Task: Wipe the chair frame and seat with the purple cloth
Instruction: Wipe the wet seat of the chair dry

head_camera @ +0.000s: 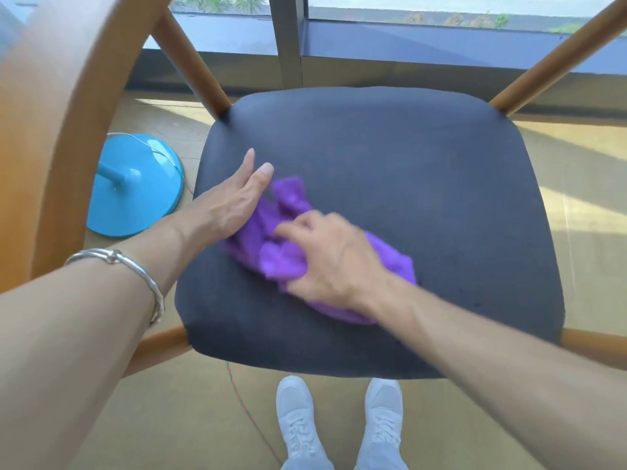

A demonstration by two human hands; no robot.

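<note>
Head view: right hand, fingers clamped on the bunched cloth, is wiping the seat at centre frame; left hand lies flat, fingers apart. Next, the frame.

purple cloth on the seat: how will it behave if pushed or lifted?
The purple cloth is bunched in folds, so likely floppy and light. Pushed across the dark seat, it would probably crumple rather than slide flat. The right hand presses it down.
</note>
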